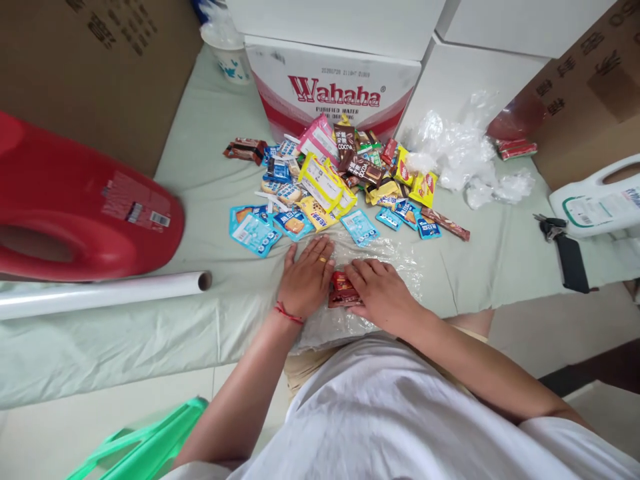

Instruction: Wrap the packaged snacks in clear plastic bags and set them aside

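A small stack of red and brown snack packets lies on a sheet of clear plastic film at the near edge of the cloth-covered table. My left hand is flat on the film to the left of the packets, fingers stretched forward and its thumb side close against them. From the right, my right hand has its bent fingers over the packets' right end, with the thumb at the near side. Part of the packets is hidden under that hand. Just beyond the hands spreads a pile of wrapped snacks.
A cardboard tube with white film and a red jug are at left. Crumpled plastic bags, a white bottle and keys with a black case lie right. A Wahaha box stands behind.
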